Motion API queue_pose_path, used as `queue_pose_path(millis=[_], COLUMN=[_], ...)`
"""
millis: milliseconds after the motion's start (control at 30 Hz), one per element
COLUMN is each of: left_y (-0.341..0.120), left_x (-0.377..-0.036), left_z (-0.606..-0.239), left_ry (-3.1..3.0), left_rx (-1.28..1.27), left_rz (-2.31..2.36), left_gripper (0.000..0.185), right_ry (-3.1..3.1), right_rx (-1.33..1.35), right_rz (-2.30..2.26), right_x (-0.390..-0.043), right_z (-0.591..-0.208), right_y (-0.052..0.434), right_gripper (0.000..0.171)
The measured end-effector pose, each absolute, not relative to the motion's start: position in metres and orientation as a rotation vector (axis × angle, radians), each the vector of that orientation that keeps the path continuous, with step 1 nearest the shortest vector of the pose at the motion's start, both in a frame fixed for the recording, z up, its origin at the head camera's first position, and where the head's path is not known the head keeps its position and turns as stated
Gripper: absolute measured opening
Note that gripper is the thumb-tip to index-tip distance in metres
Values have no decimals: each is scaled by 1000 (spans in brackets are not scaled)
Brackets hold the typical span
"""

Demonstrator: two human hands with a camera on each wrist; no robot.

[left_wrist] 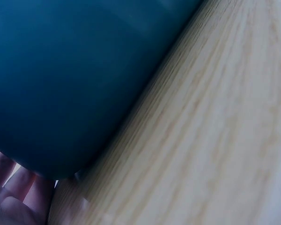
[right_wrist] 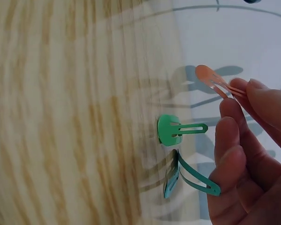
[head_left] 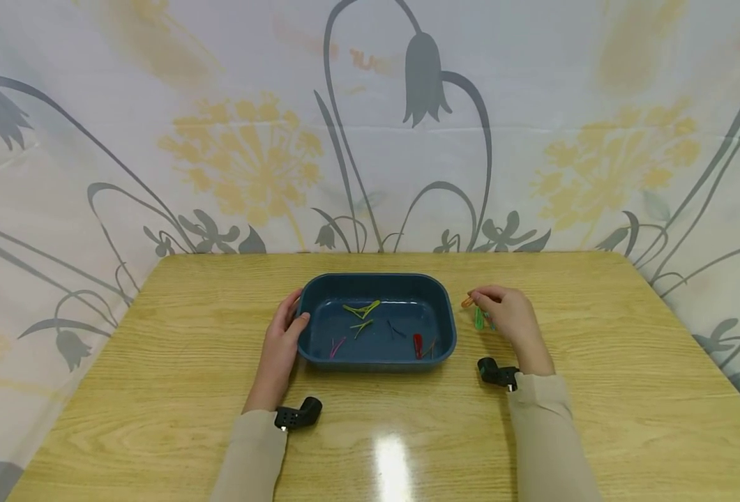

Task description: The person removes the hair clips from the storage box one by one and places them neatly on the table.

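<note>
A blue plastic tub [head_left: 376, 365] stands on the table, and my left hand [head_left: 278, 348] grips its left end, thumb over the rim and fingers along the outer wall. In the left wrist view some fingers [left_wrist: 18, 185] show at the tub's lower edge. To the right of the tub, my right hand [head_left: 512, 319] pinches an orange snap hair clip [right_wrist: 205, 75] between thumb and fingertips. A green hair clip [right_wrist: 168, 131] and a teal hair clip [right_wrist: 196, 180], both snapped open, lie close beneath that hand.
Inside the tub lie several hair clips: a yellow-green one [head_left: 362, 312], a pink one [head_left: 337, 347], a dark blue one [head_left: 395, 330] and a red one [head_left: 417, 346] among them. A flower-patterned cloth [head_left: 370, 167] rises behind the wooden table [head_left: 187, 335].
</note>
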State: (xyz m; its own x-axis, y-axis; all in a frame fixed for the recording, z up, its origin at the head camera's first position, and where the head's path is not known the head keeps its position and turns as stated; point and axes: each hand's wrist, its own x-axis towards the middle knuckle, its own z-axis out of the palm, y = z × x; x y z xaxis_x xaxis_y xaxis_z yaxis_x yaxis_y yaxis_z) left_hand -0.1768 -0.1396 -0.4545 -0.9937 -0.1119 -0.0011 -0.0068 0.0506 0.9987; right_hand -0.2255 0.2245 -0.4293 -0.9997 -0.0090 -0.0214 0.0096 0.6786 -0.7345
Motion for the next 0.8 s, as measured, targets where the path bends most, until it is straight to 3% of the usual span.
queue_pose_path(millis=[200, 800], left_y=[-140, -137], left_x=[-177, -169], left_z=[-455, -439], left_ry=[-2213, -2218], left_rx=[124, 139], left_rz=[-2110, -2159], left_gripper=[45, 48], right_ry=[2883, 2880], right_rx=[8, -57], right_rz=[-1232, -1122], right_x=[-226, -227], right_z=[-432, -438], right_y=[225, 223], right_gripper=[43, 30])
